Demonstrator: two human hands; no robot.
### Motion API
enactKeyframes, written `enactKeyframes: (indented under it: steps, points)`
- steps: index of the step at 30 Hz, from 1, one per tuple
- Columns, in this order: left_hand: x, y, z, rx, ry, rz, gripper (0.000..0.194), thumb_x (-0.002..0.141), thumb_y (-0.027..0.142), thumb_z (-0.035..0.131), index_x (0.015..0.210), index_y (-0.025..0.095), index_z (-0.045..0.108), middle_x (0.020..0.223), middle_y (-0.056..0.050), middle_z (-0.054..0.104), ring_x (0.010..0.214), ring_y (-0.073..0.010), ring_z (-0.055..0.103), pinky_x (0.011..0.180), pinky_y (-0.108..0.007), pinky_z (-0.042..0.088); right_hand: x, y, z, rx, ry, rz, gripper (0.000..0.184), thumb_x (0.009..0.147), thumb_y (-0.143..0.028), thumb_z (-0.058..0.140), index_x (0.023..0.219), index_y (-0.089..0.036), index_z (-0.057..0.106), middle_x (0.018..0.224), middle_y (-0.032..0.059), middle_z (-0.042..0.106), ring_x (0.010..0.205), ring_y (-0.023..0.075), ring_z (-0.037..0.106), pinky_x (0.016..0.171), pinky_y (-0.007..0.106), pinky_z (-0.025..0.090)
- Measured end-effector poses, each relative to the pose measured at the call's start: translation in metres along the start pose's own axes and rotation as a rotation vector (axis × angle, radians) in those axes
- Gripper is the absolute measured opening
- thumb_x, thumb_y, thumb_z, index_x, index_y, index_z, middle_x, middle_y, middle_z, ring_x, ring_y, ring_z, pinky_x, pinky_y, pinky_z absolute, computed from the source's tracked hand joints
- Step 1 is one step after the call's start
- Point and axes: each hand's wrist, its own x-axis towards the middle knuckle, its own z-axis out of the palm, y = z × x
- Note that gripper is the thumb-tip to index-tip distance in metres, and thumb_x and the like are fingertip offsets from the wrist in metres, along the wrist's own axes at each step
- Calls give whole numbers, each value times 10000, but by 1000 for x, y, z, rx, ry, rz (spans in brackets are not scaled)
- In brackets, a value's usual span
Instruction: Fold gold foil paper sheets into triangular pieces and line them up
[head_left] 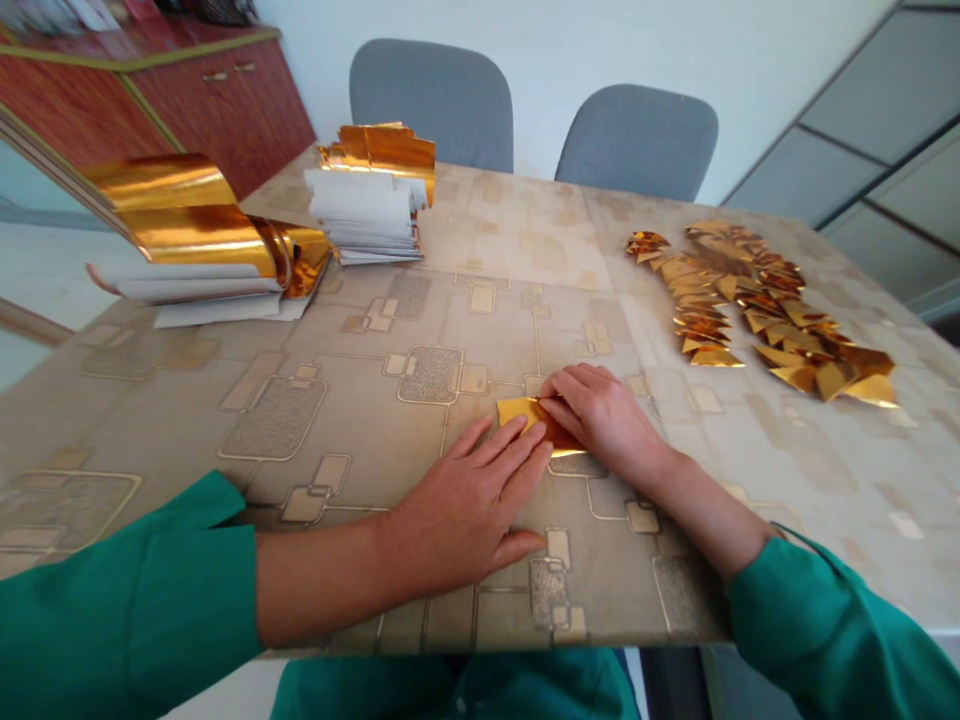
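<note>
Patterned tabletop [525, 240], grey chairs [431, 100] past far edge. Gold foil [514, 408] near front edge. My left hand [480, 500] presses flat, unclenched; right hand [607, 415] on foil, can't tell if pinching. Probably light, slick, crease-prone; take by edges.

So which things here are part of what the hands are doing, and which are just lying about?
Part of the work, it seems:
Gold paper under the left hand and right hand
Two stacks of gold-and-white sheets
Folded gold pieces, probably
Table, as the work surface

Apparently just around:
Two grey chairs
Reddish cabinet
</note>
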Motion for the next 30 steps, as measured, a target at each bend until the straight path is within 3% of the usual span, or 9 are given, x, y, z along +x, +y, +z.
enactKeyframes:
  steps: [7,14,17,20,30]
  points:
    - [2,-1,-1,-9,-4,6,684,929,598,533,1409,113,487,1511,-198,437,1411,-367,388,1149,-542,295,1,-1,3,-48,3,21,96,969,-220,537,921,-171,604,863,50,653,835,198,565,740,317,359]
    - [3,-3,-4,-4,-31,2,670,935,586,528,1432,139,474,1528,-178,422,1413,-356,389,1149,-531,307,-14,-17,-7,-179,224,-18,156,965,-234,536,836,-180,606,824,55,634,797,207,507,715,326,306]
    - [3,-3,-5,-3,-42,7,688,933,585,527,1448,134,457,1524,-179,426,1415,-356,386,1154,-528,301,-26,-26,-3,-122,173,-51,171,983,-226,497,851,-164,588,779,40,630,745,188,506,695,318,292]
    - [3,-5,-5,7,-47,11,686,938,582,522,1449,129,458,1531,-182,415,1420,-354,379,1158,-524,294,-34,-27,6,-132,119,13,155,975,-215,499,848,-164,573,759,35,623,734,192,516,688,322,280]
    - [-10,-23,-13,36,-108,87,703,958,604,482,1516,195,353,1592,-111,330,1474,-284,304,1199,-497,210,-35,-24,6,-103,48,68,125,988,-233,472,937,-188,576,897,46,682,822,199,559,737,327,271]
